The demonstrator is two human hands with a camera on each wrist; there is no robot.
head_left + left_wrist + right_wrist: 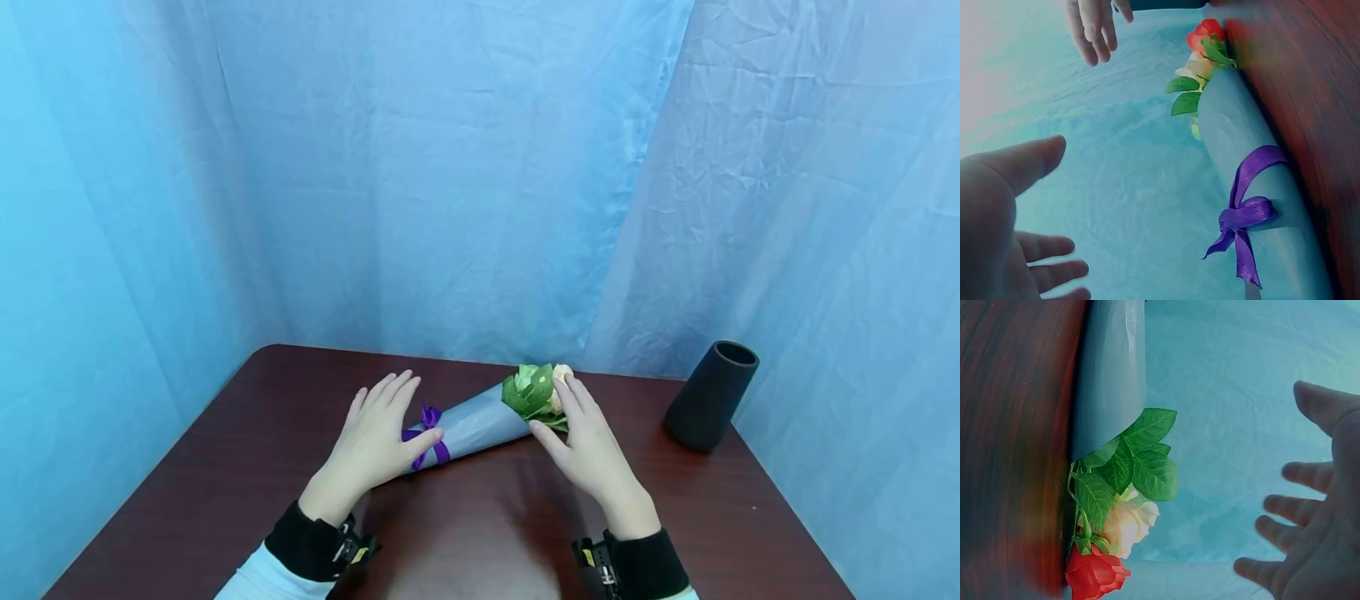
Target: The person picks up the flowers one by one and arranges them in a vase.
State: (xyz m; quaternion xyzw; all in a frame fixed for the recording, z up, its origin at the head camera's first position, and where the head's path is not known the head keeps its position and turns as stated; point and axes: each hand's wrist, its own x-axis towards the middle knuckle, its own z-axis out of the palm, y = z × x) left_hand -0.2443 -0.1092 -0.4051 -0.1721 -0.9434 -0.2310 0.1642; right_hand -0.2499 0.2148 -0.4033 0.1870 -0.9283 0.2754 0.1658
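A bouquet [483,419] wrapped in grey-blue paper lies slantwise on the table, its blooms toward the far right. Around its narrow end a purple ribbon [1244,215] is tied in a bow. A red rose [1096,573], a cream rose [1127,526] and green leaves [1138,450] stick out of the wrap. My left hand [378,446] hovers by the ribbon end with fingers spread, apart from the paper in the left wrist view. Over the bloom end, my right hand [592,450] is held with straight fingers, holding nothing; it hides the red rose in the head view.
A black vase [708,398] with a round opening stands at the table's right side, beyond my right hand. The dark brown table [465,542] has blue cloth [450,183] hanging behind it and at both sides.
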